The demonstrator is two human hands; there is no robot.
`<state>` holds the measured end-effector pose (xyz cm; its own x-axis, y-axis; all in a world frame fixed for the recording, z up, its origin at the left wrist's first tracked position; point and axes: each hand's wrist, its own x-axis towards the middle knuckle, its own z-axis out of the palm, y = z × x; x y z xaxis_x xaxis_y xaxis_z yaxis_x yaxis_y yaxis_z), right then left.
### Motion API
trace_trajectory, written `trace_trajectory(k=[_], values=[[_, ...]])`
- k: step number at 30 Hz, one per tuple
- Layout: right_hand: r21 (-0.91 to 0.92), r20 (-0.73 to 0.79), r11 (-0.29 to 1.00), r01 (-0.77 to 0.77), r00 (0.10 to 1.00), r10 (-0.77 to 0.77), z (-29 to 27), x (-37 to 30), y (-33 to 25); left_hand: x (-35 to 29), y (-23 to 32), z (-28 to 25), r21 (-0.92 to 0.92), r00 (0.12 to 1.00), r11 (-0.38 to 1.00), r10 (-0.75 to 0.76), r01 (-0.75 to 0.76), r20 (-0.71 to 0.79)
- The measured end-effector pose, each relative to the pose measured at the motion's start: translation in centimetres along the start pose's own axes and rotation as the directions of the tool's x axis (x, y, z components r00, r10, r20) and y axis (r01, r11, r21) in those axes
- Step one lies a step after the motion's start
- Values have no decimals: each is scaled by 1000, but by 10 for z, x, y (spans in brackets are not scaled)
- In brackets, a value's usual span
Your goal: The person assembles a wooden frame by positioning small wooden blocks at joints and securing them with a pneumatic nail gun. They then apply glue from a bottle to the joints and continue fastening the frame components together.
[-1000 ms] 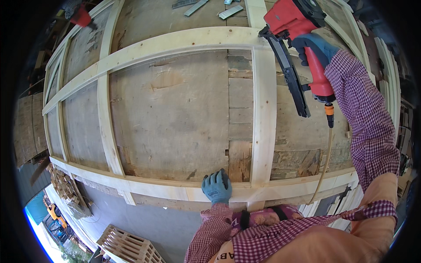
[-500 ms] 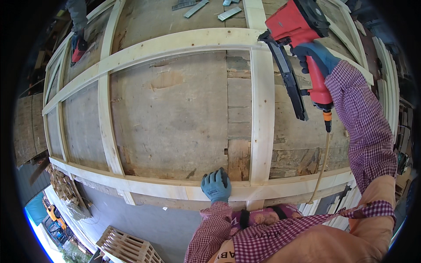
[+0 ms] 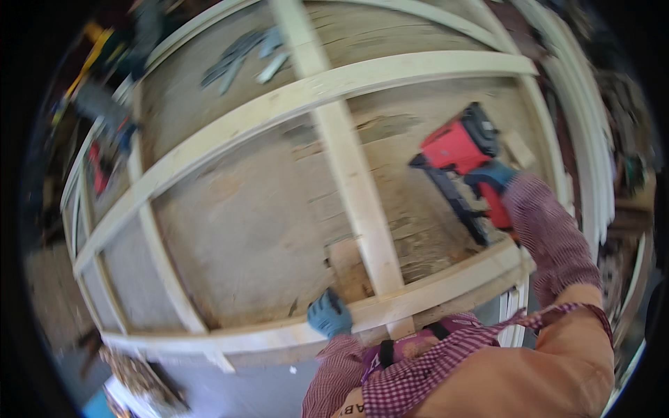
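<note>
My right hand [image 3: 491, 177], in a blue glove, is closed around the handle of a red and black nail gun [image 3: 456, 148]. The gun hangs over the right-hand panel of a pale wooden frame, its long black magazine slanting toward the near rail. My left hand [image 3: 329, 315], also gloved in blue, rests on the near wooden rail [image 3: 432, 287] with its fingers curled over the inner edge. Just right of it, a broad upright slat [image 3: 359, 202] meets that rail. The gun's nose looks apart from the wood. Motion blurs the picture.
Metal fastener strips [image 3: 240, 59] lie on the far panel. At the far left are another person's gloved hand [image 3: 125, 134] and a red tool [image 3: 96, 169]. A small wood block [image 3: 518, 148] lies beyond the gun. Long pale boards [image 3: 582, 118] are stacked at the right.
The view has swung to the right. My right hand has brought the nail gun lower and nearer, over the right-hand panel. My left hand stays on the near rail.
</note>
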<state>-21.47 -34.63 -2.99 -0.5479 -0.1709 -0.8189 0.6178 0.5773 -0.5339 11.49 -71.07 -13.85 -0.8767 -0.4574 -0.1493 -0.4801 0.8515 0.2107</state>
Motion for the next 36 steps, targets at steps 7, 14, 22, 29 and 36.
trace_trajectory(k=[7, 14, 22, 29, 36], values=[[-33, -242, 999, 34, 969, -41, -42, 34, 55, -2, 10, 0, -5, 999, 999, -35, 35, -5], [-238, -532, 964, 120, 815, -232, -55, 42, 127, -3, 3, 14, 0, 1000, 1000, -3, 3, -3], [-454, -794, 891, -13, 461, -397, -276, 36, 244, -16, 2, 11, 11, 997, 1000, 3, -2, -80], [-438, -893, 653, -618, 386, -232, -623, 84, 424, 1, -14, 22, 48, 999, 998, 40, -40, 7], [-413, -877, 650, -639, 472, -93, -617, 138, 462, -1, 7, 2, 383, 991, 921, -106, 65, 87]])
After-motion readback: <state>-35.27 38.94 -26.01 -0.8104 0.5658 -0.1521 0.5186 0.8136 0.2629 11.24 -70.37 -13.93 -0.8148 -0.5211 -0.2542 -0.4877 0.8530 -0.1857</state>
